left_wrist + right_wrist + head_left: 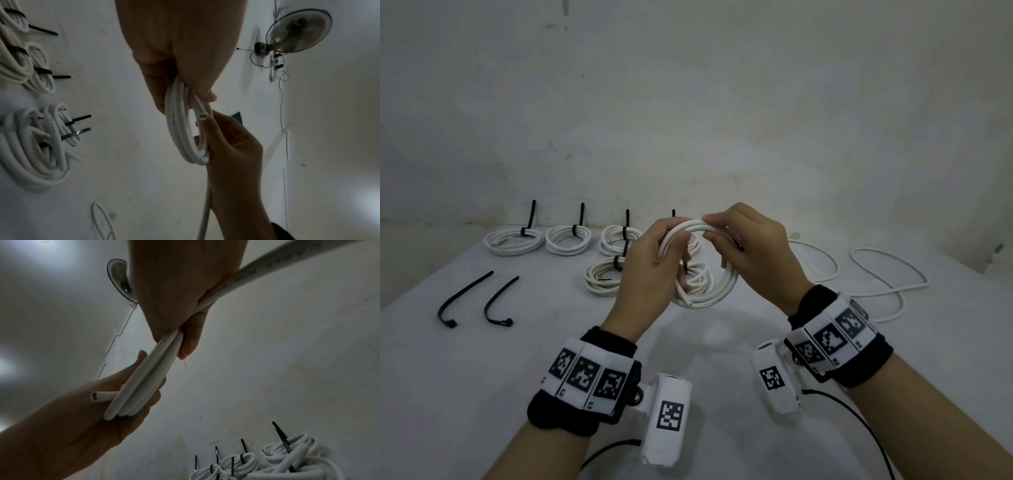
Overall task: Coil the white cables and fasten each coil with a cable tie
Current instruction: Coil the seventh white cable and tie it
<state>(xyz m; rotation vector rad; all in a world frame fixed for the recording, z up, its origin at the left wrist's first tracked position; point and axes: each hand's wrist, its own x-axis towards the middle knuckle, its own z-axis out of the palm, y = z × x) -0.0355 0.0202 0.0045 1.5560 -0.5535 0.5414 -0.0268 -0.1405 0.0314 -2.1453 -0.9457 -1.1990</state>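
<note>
A white cable coil [724, 286] of a few loops hangs above the middle of the table, held between both hands. My left hand [671, 260] grips its left side, fingers curled through the loops [180, 129]. My right hand [710, 226] pinches the top right of the coil [144, 386] between thumb and fingers. One cut end [96, 397] sticks out by the left palm. A straight stretch of the same cable [267, 264] runs out through the right fist. Two loose black cable ties [465, 298] lie at the left of the table.
Several tied white coils [515, 240] with black tie tails pointing up lie along the back of the table [482, 359], and one more [604, 277] lies nearer. Loose white cable [887, 270] sprawls at the right. A fan [298, 30] hangs on the wall.
</note>
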